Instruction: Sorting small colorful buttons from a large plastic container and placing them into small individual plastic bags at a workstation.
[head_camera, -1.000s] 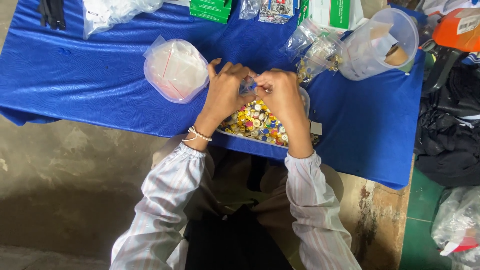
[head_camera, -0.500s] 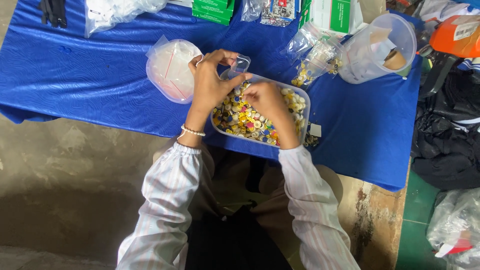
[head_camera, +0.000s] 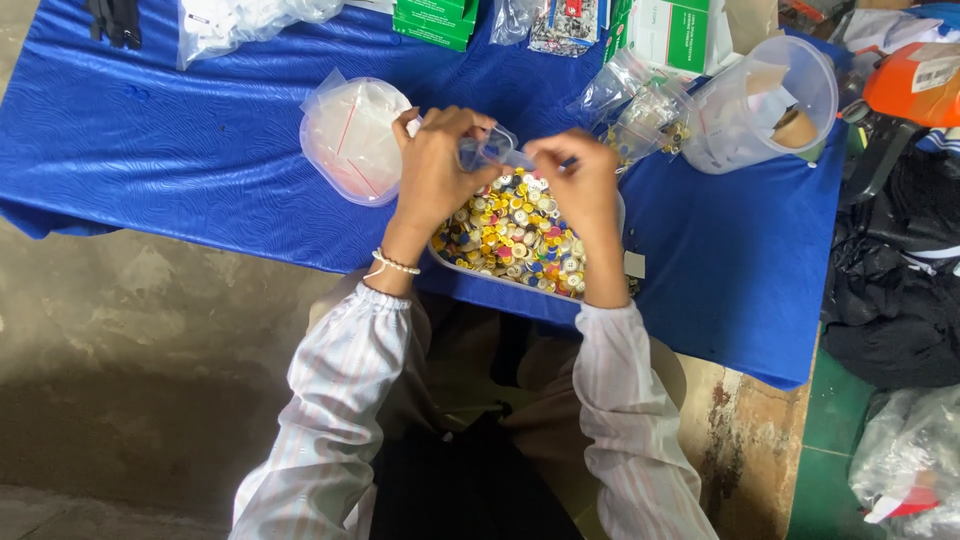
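Blue cloth (head_camera: 200, 170) is spread over the table, and everything else is laid on it or beside it. Dark clothing (head_camera: 890, 300) is heaped at the right, off the cloth, with an orange object (head_camera: 915, 85) seen beyond it at the far right corner. A clear jug (head_camera: 765, 105) is tipped on its side at the far right of the cloth, and green boxes (head_camera: 435, 20) are lined along the far edge. A stack of clear bags (head_camera: 350, 140) is set left of centre, just beside the left hand (head_camera: 435, 180). At the near edge of the cloth, in the middle, a clear tray (head_camera: 455, 262) is filled with buttons (head_camera: 515, 235) of many colours, mostly yellow and white. A bag of buttons (head_camera: 650, 125) is placed just beyond the tray, near the jug. Both hands are held above the tray, close together: a small clear bag (head_camera: 488, 150) is pinched between them, the left hand's fingers being closed on its left side and the right hand (head_camera: 580, 185) closed on its right edge. A bracelet (head_camera: 395, 263) is worn on the left wrist, and striped sleeves (head_camera: 330, 420) are worn on both arms.
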